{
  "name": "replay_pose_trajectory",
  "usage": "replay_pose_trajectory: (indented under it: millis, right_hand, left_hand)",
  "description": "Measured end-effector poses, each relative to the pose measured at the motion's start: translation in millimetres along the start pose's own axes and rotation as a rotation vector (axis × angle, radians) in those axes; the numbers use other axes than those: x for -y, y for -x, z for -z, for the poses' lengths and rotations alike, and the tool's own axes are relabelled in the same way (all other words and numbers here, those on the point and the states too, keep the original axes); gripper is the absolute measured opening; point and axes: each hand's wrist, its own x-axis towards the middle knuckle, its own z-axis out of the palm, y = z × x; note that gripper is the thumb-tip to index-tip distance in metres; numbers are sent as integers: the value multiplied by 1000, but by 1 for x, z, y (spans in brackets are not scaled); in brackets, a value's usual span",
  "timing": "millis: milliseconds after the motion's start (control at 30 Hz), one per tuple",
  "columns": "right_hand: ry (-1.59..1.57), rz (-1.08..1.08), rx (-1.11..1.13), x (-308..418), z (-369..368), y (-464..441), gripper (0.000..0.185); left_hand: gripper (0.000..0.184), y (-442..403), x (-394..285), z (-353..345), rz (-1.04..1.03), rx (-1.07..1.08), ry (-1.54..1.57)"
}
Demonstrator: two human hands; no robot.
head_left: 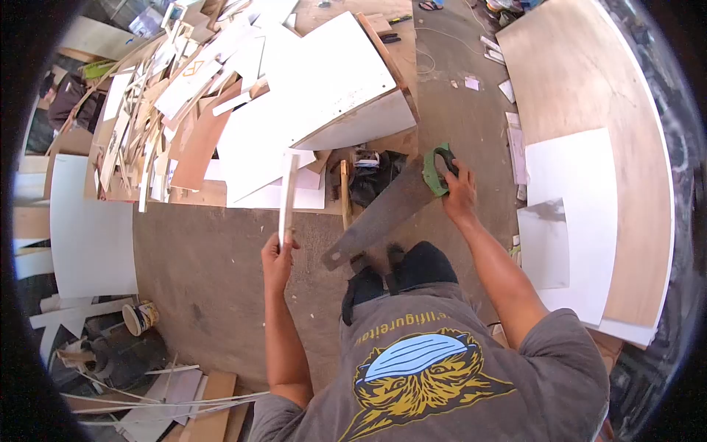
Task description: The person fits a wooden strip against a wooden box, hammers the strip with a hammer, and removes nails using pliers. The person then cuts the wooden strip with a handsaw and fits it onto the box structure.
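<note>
My left hand (278, 258) is closed around the lower end of a narrow white strip (289, 191), which points up and away in front of me. My right hand (459, 193) grips the green handle of a hand saw (383, 214). The saw's broad grey blade slants down to the left, its tip above the floor near my feet. Strip and saw are apart. Beyond the strip's far end lies a large white board (331, 66) on the wooden work surface.
Many wood offcuts (169, 110) are heaped at the upper left. A wooden handle (345, 193) and a black bag (375, 180) are beyond the saw. Large panels (574, 162) lean at the right. A bucket (140, 317) and scraps lie lower left.
</note>
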Motion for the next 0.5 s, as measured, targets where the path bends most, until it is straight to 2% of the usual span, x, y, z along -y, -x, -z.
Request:
replay_pose_trajectory:
  millis: [67, 167, 300, 400, 500]
  right_hand:
    - [-57, -43, 45, -13, 3, -9, 29]
    - [-73, 14, 37, -45, 3, -30, 28]
    - [-162, 117, 92, -94, -7, -75, 22]
    - [-291, 123, 117, -115, 0, -128, 26]
    - [-285, 109, 106, -140, 9, -179, 32]
  left_hand:
    - [43, -2, -4, -3, -49, -62, 22]
    - [34, -1, -22, -39, -105, -206, 19]
    - [33, -16, -47, -121, -148, -383, 106]
    - [32, -42, -72, -187, -227, -530, 160]
    - [35, -59, -130, -247, -140, -595, 161]
